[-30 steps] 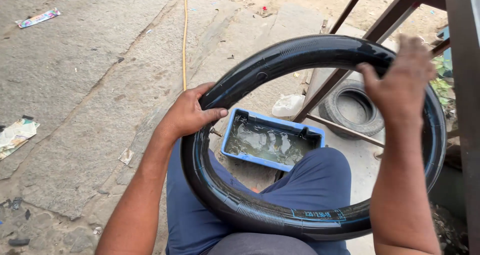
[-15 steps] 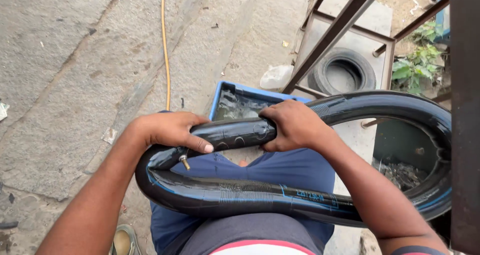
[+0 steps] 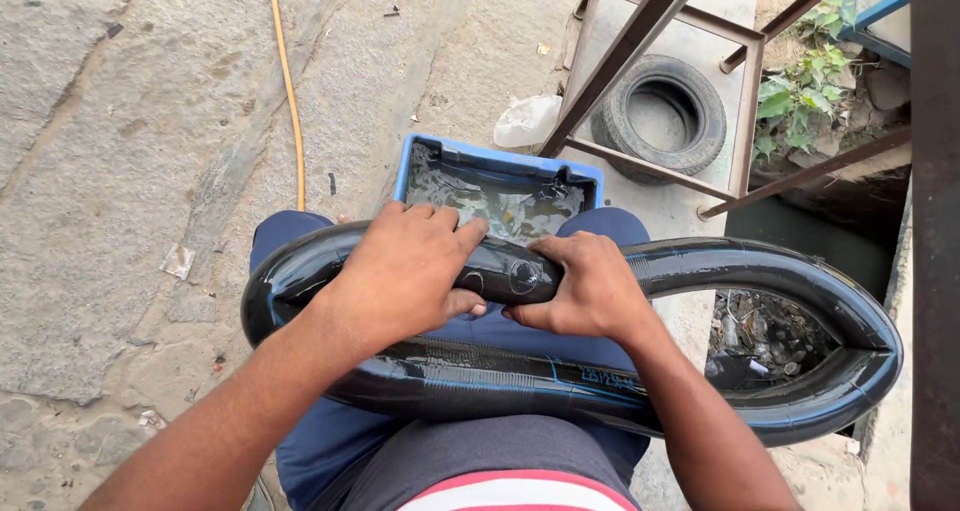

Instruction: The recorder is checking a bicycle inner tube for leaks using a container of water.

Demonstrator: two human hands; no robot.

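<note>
Tube (image 3: 760, 271) lowered onto lap | left hand (image 3: 405, 271), right hand (image 3: 585, 291) gripping it | basin (image 3: 500, 186) partly hidden

An open-air roadside tyre repair spot on rough stone paving.

A blue tub of water (image 3: 497, 193) sits on the stone ground (image 3: 120, 171), a worn tyre (image 3: 660, 116) lies under a rusty metal frame (image 3: 640, 41), a yellow hose (image 3: 290, 91) trails across the slabs, and weeds (image 3: 800, 96) grow beside a debris-filled drain.
</note>
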